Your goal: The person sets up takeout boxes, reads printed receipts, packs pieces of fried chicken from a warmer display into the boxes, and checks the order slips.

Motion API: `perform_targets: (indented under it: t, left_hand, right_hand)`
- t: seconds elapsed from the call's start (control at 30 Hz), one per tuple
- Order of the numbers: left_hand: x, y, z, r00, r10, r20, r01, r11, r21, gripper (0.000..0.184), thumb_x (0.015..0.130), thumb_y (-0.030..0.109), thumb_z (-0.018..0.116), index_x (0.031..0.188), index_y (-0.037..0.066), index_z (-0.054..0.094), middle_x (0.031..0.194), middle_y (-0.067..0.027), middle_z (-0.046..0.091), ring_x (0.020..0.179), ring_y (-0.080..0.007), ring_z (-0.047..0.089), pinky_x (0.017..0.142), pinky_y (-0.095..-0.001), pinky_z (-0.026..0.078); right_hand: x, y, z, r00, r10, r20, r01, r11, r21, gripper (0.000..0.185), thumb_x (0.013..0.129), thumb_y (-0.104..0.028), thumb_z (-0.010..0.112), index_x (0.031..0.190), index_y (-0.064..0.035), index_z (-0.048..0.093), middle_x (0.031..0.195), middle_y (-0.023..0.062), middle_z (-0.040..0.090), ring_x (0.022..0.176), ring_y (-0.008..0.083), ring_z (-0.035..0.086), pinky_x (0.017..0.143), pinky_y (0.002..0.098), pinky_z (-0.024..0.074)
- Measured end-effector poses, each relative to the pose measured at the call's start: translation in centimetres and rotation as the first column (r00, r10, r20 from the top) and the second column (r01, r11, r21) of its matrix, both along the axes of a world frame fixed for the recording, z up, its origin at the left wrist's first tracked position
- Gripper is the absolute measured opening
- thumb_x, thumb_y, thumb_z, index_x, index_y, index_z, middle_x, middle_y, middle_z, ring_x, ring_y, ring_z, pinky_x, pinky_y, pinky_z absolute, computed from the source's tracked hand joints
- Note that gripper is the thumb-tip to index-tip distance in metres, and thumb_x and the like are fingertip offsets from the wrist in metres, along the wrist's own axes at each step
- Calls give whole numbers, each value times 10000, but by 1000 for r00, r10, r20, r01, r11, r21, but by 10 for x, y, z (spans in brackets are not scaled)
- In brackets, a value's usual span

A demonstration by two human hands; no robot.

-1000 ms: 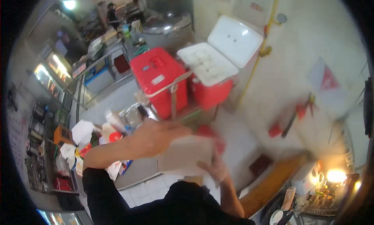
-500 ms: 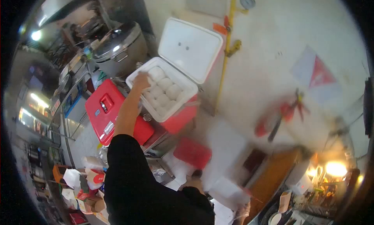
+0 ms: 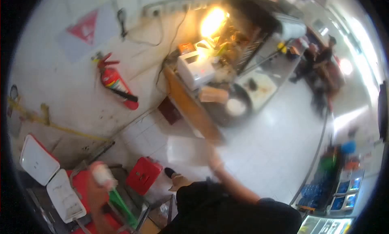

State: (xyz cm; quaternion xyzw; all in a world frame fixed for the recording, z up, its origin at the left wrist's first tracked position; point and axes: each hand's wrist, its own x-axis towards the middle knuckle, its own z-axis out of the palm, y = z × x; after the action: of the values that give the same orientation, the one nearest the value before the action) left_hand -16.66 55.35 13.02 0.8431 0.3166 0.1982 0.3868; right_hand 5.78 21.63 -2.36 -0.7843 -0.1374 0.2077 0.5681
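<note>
White container [image 3: 188, 151]: is hanging above the floor [image 3: 279, 140], by the near corner of the wooden-edged counter [image 3: 188, 106]; blur is hiding its contents, if any.
Right hand [image 3: 215, 160]: is grasping the container's right end; exact finger placement is blurring out.
Left hand [image 3: 96, 191]: is showing as a smear near the open cooler [image 3: 67, 197]'s right edge, with a pale item [image 3: 104, 176] at the fingers. Can't tell if they're grasping it or released.
Handling: one hand is bearing the container at one end, so tipping is the likely risk; best to be gripping firmly, holding it level, keeping clear of that counter corner.
Footing: red box [image 3: 144, 176] is sitting on the floor beside the foot [image 3: 178, 181]; worth watching.
Counter top: white machine [image 3: 196, 70] is standing by the left edge.
Wall: fire extinguisher [image 3: 117, 86] is hanging tilted.
</note>
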Motion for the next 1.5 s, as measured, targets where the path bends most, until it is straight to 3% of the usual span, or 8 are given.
perform_targets:
  t: [0.43,0.6,0.7,0.93,1.07,1.1,1.23,1.5]
  left_hand:
    - [338,-505,-128,657,-691,-301,736,674,58,649,760,439,756,1240,43,571,1263,-154,576,1232,-347,489,1044,-485,355]
    - [403,-520,-78,819,-573,-18,512,716,474,750,772,439,767,1319,-7,514,1303,-165,583,1208,-335,547,996,-437,433]
    - [470,-504,-109,911,-382,-156,211,756,-620,679,957,442,592,1436,1,401,1446,-180,487,1313,-293,491,1059,-407,392]
    - [644,-606,-210,926,-369,78,344,740,-577,538,1050,404,371,1434,30,418,1449,-231,451,1357,-335,425,1118,-398,326]
    - [762,-694,-256,893,-315,320,362,927,-97,480,1065,337,340,1462,73,390,1391,-212,510,1261,-355,508,1080,-426,368]
    - [780,-689,-176,923,-358,141,375,753,-541,470,1066,324,333,1464,81,393,1418,-201,488,1260,-347,508,1081,-419,370]
    - [880,-723,-212,897,-318,307,426,809,-406,491,1063,358,327,1465,85,400,1449,-183,465,1278,-325,500,1092,-414,364]
    - [1048,-785,-216,885,-21,466,210,909,-359,367,960,341,490,1191,56,489,1153,-174,522,1052,-315,536,917,-428,411]
  right_hand:
    - [66,-334,-35,903,-362,-231,429,759,489,617,976,-358,521,1472,-48,325,1370,133,497,1199,226,531,948,353,471]
    - [160,-377,-35,795,-462,-392,606,593,530,600,955,-334,565,1447,-65,352,1453,161,423,1282,297,488,981,382,457]
    - [261,-419,-65,938,-205,281,121,949,290,599,964,-325,561,1472,-95,345,1482,148,390,1332,307,440,1038,402,419]
    - [476,-519,-44,848,-166,-503,440,748,496,562,1005,-464,473,1445,-117,435,1428,83,478,1265,263,490,1063,419,394]
    - [581,-586,-41,935,-239,-261,322,880,348,622,991,-518,464,1428,-76,443,1370,82,529,1244,253,502,1063,395,389]
    - [610,-596,-27,912,-204,-356,339,864,373,618,989,-520,467,1423,-80,448,1376,81,525,1256,258,494,1063,397,389]
    - [698,-597,46,767,43,-640,312,847,430,628,982,-526,478,1425,-82,443,1407,76,504,1303,272,458,1079,408,377]
    - [1031,-756,-158,947,127,-294,18,895,445,544,1036,-425,413,1442,-62,414,1459,89,454,1316,265,460,1056,423,415]
